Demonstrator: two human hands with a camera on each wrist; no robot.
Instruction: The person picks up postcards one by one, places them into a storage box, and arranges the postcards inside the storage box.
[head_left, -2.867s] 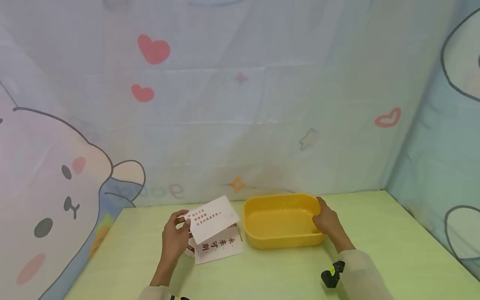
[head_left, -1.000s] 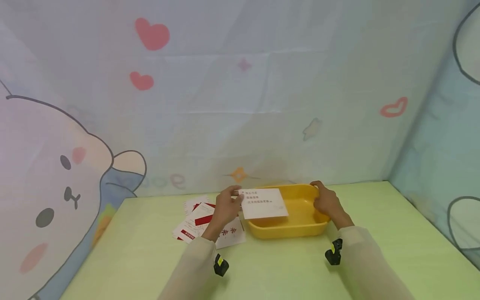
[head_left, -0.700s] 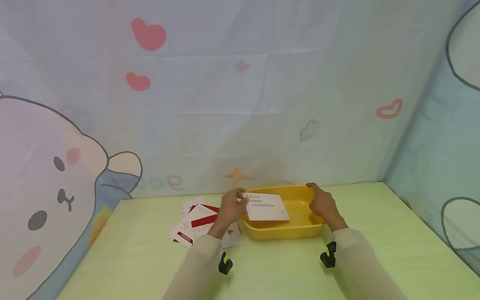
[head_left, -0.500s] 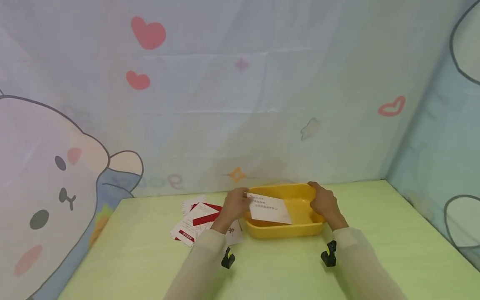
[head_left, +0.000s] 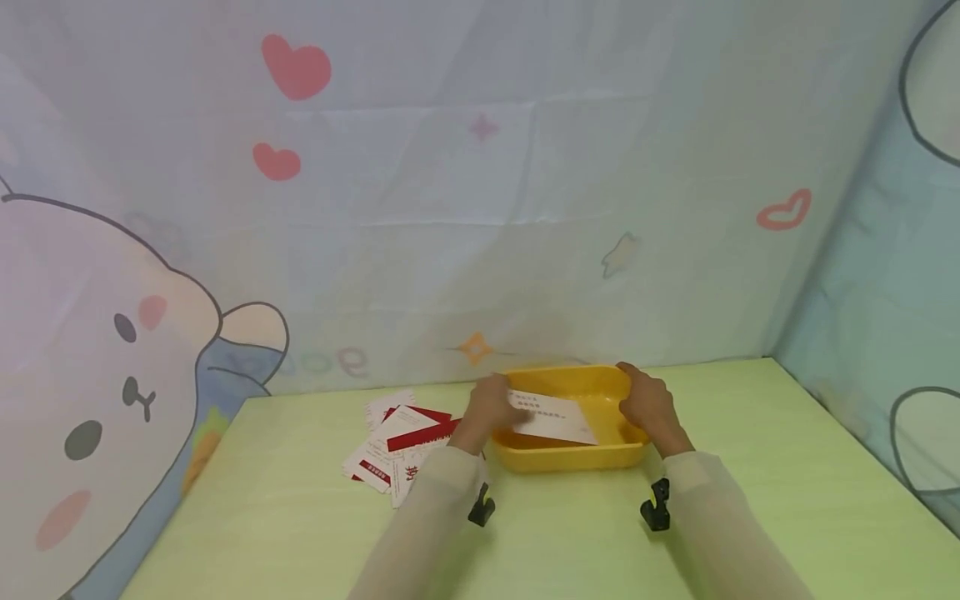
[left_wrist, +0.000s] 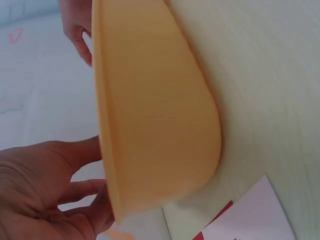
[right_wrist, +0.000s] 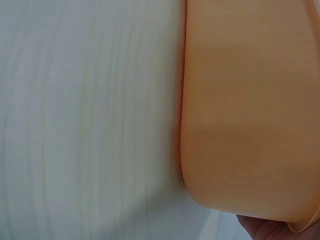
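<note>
While the right hand (head_left: pixel 647 406) grips the yellow tray (head_left: pixel 570 460), the left hand (head_left: pixel 490 405) (blurred) seems loosely spread, the white card (head_left: pixel 557 423) inside, beside its fingers; placing looks nearly done, next calling for withdrawal.

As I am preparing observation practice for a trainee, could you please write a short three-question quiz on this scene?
1. Which hand holds the right end of the yellow tray?
2. True or false: in the head view, the pile of red-and-white cards lies left of the tray.
3. What shows within the tray's rim: a) a spoon; b) a white card; c) a cup?
Key: 1. the right hand; 2. true; 3. b.
</note>
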